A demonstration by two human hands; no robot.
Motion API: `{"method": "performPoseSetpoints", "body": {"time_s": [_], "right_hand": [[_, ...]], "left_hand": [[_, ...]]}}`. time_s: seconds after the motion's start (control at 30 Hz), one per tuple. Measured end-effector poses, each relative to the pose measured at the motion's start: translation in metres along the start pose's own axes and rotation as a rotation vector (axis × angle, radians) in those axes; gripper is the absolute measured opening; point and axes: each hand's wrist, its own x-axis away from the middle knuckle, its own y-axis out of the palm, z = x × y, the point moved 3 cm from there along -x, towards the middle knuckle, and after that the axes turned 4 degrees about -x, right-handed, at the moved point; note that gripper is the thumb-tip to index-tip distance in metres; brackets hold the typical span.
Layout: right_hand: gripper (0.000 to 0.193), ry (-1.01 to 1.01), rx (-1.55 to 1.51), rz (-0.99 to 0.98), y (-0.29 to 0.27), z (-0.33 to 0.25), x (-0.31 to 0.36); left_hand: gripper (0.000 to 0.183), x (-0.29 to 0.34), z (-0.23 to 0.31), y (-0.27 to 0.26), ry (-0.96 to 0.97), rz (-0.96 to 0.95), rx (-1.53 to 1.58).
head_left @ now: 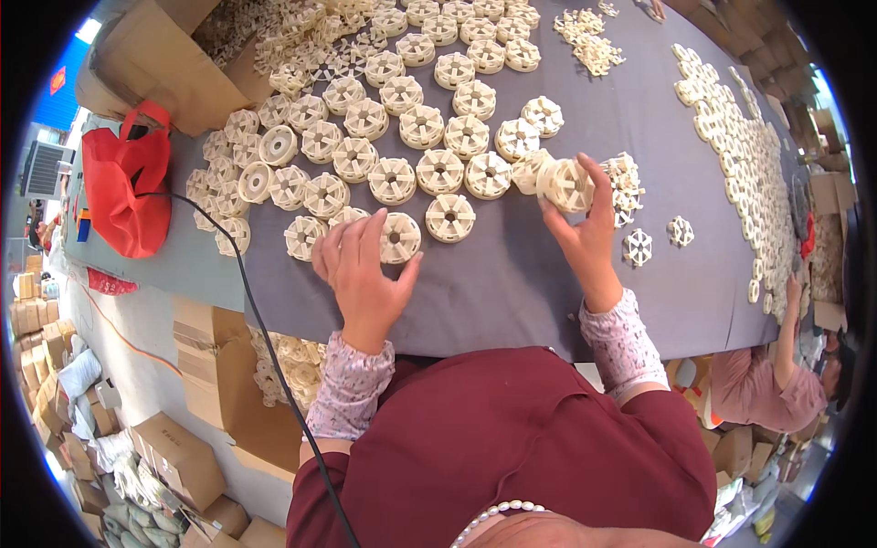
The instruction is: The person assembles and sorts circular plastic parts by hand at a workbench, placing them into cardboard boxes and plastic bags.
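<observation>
My right hand (585, 239) pinches a cream plastic spoked wheel-shaped part (568, 186) between thumb and fingers, tilted on edge above the table. Right behind it sits another such part (530, 170). Over at the left, the fingers and thumb of my left hand (365, 274) curl round a similar wheel-shaped part (400, 239) lying on the grey cloth. Just right of that one lies a further spoked part (450, 218). Small star-shaped cream pieces (638, 247) lie to the right of my right hand.
Many spoked parts (422, 126) spread across the grey-covered table (512, 301). Loose pieces (301, 36) are heaped at the back by a cardboard box (164, 64). A red bag (128, 183) lies at left; a black cable (265, 338) crosses in front. Another person (767, 388) works at right.
</observation>
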Motion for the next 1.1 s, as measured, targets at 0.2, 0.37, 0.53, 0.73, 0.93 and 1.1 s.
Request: {"method": "performPoseSetpoints", "body": {"time_s": [0.2, 0.37, 0.53, 0.73, 0.93, 1.1], "right_hand": [[0.079, -0.033, -0.113, 0.122, 0.006, 0.022, -0.007], [0.083, -0.092, 0.031, 0.101, 0.006, 0.012, -0.024], [0.089, -0.101, 0.22, -0.061, 0.017, 0.024, -0.026], [0.088, -0.003, 0.132, 0.043, 0.017, 0.044, -0.031], [0.092, 0.177, -0.315, 0.052, 0.005, 0.034, 0.001], [0.097, 0.249, -0.871, -0.26, 0.027, -0.022, 0.048]], "left_hand": [[0.074, -0.019, 0.028, 0.013, 0.047, 0.044, 0.314], [0.078, -0.028, 0.04, 0.052, 0.033, -0.118, 0.426], [0.081, -0.027, 0.036, 0.063, 0.052, -0.11, 0.502], [0.079, -0.005, 0.029, 0.042, -0.042, -0.19, 0.778], [0.081, 0.082, -0.018, -0.04, -0.312, -0.313, 1.242], [0.083, 0.228, -0.12, -0.062, -1.027, -0.026, 1.358]]}}
